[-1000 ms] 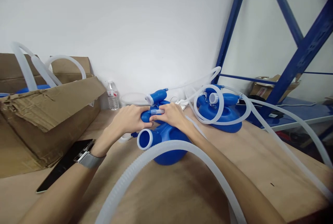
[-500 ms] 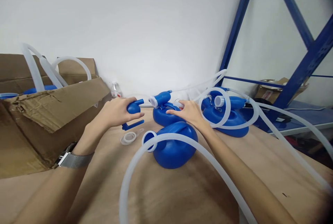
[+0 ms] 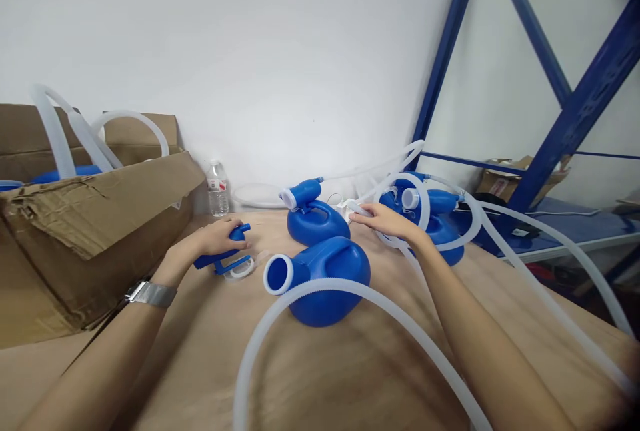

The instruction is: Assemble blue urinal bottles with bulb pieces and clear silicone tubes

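My left hand (image 3: 216,237) is closed over a blue plastic piece (image 3: 237,233) with a short spout and a bent arm, low over the table. A white ring-shaped cap (image 3: 242,268) lies partly behind that arm. My right hand (image 3: 387,220) pinches the end of a translucent white tube (image 3: 357,209) behind the jugs. Between my arms, a blue jug (image 3: 333,304) lies with its white-rimmed mouth turned left and uncovered. A ribbed white hose (image 3: 320,285) arches in front of it. Just behind, another blue jug (image 3: 316,225) has a blue funnel-like head (image 3: 305,194) over it.
On the left stands an open cardboard box (image 3: 125,201) with hoses and blue parts inside. Beside it is a clear plastic bottle (image 3: 218,191) against the wall. More blue jugs (image 3: 450,254) with looped hoses are at the right, near a blue metal rack (image 3: 575,111).
My left hand has lowered the blue piece leftward to the table. My right hand has moved slightly right and down, off the rear jug, and now shows a tube end in its fingers.
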The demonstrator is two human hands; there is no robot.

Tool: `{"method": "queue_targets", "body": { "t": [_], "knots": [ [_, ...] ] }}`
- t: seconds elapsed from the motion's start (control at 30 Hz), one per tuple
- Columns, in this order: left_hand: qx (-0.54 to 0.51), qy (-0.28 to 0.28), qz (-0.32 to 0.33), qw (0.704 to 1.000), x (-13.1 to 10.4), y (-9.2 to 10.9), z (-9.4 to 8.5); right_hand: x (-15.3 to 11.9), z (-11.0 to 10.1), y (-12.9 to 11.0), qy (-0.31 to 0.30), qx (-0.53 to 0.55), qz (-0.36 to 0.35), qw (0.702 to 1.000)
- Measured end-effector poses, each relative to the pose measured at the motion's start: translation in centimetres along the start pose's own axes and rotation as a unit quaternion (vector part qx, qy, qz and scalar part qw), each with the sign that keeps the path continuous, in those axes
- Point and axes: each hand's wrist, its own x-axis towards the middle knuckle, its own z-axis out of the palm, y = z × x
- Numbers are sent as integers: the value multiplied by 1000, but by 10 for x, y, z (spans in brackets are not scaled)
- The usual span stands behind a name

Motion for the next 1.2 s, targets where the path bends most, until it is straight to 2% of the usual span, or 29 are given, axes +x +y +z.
{"method": "queue_targets", "body": {
  "t": [0.17, 0.27, 0.37, 0.43, 0.5, 0.57, 0.6, 0.67, 0.77, 0.87, 0.97, 1.03, 1.13, 1.2],
  "knots": [
    [-15, -4, -2, 1000, 7, -21, 16, -1, 1, 12, -43, 39, 16, 998],
    [-15, -8, -7, 1000, 3, -16, 7, -3, -1, 10, -53, 74, 37, 995],
    [-35, -6, 25, 999, -14, 18, -21, -4, -4, 9, -37, 83, 40, 995],
    [-63, -8, 64, 996, -36, 56, -41, -5, -4, 9, -27, 81, 38, 996],
    [-87, -30, 143, 985, -63, 97, -54, -5, -4, 10, -24, 79, 38, 996],
    [-82, -85, 237, 964, -90, 129, -57, -4, -4, 9, -23, 78, 35, 996],
    [-54, -93, 265, 958, -101, 140, -54, -4, -4, 8, -20, 76, 32, 996],
    [-1, -55, 256, 965, -116, 150, -47, -5, -6, 6, -9, 69, 23, 997],
    [49, -4, 255, 966, -121, 149, -40, -8, -13, -1, 38, 57, -1, 998],
    [67, 29, 290, 954, -123, 148, -40, -14, -25, -12, 109, 77, -9, 991],
    [80, 53, 323, 942, -131, 160, -36, -24, -39, -30, 161, 127, -16, 979],
    [84, 62, 349, 931, -133, 172, -30, -32, -48, -44, 209, 151, -48, 965],
    [70, 56, 402, 911, -123, 186, -20, -44, -57, -65, 289, 168, -112, 936],
    [44, 46, 438, 897, -110, 189, -15, -52, -61, -78, 313, 168, -142, 924]
  ]
}}
